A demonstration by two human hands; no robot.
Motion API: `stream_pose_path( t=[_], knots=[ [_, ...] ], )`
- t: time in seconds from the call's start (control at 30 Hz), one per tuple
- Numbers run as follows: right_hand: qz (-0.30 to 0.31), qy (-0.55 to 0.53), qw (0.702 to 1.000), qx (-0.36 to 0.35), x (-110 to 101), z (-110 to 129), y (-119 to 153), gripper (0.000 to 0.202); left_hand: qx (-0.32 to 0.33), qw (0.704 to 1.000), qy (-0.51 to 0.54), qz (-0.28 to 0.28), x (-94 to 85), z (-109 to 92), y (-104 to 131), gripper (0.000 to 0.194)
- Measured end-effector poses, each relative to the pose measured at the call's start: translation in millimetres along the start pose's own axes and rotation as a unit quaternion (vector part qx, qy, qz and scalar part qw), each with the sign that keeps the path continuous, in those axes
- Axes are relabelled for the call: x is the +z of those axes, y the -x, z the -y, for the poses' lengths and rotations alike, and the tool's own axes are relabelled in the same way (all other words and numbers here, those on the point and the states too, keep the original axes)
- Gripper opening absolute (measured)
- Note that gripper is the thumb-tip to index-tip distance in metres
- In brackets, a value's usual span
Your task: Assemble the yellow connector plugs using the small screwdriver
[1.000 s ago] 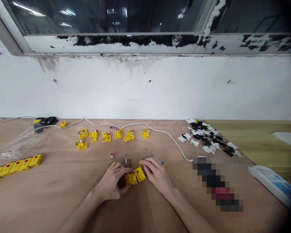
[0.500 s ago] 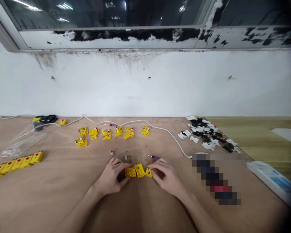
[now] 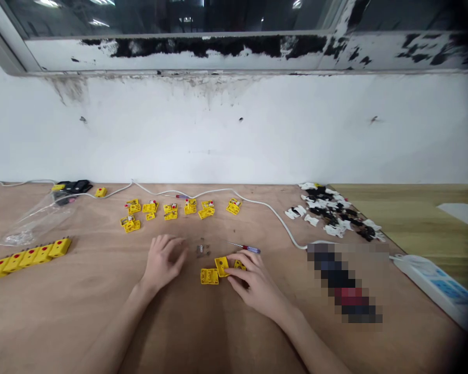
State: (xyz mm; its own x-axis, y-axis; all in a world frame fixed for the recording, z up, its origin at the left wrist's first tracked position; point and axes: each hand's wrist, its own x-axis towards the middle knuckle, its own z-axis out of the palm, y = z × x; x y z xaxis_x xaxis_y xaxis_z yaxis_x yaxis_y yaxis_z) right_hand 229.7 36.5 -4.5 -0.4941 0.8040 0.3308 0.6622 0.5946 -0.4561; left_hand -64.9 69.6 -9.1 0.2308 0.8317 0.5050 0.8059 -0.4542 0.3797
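Observation:
My right hand (image 3: 253,283) pinches the right edge of a yellow plastic housing half (image 3: 221,266), which is slightly tilted on the table. Directly left of it lies a second open yellow housing half (image 3: 209,276) with moulded compartments. A smaller yellow cover piece (image 3: 239,265) is partly hidden behind my right fingers. My left hand (image 3: 164,262) rests farther left, fingers curled together; anything between them is hidden. Small metal parts (image 3: 202,249) lie between the hands. Just beyond my right hand is a screwdriver (image 3: 249,248) with a translucent handle.
Several opened yellow housings with red buttons (image 3: 170,211) are spread toward the wall. A row of closed yellow units (image 3: 31,256) is at left, near a clear plastic bag (image 3: 35,221). White and black pieces (image 3: 331,210) are piled at right. A white cable (image 3: 273,210) leads toward a power strip (image 3: 437,285).
My left hand has left the housing half and moved left; the small red-topped white part there is no longer visible. My right hand has shifted from the small cover to the middle housing half.

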Motion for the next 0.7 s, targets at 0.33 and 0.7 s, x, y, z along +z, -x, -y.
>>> stream_pose_path(
  t=[0.33, 0.7],
  knots=[
    [-0.007, 0.044, 0.998, 0.041, -0.6, -12.4, -1.9, 0.042, -0.033, 0.997, -0.048, 0.051, 3.1, 25.5, -3.0, 0.025],
    [0.005, -0.025, 0.999, 0.035, -15.8, -26.1, 4.8, 0.008, -0.083, 0.995, -0.058, 0.021, 8.0, 34.9, -1.4, 0.016]
  ],
)
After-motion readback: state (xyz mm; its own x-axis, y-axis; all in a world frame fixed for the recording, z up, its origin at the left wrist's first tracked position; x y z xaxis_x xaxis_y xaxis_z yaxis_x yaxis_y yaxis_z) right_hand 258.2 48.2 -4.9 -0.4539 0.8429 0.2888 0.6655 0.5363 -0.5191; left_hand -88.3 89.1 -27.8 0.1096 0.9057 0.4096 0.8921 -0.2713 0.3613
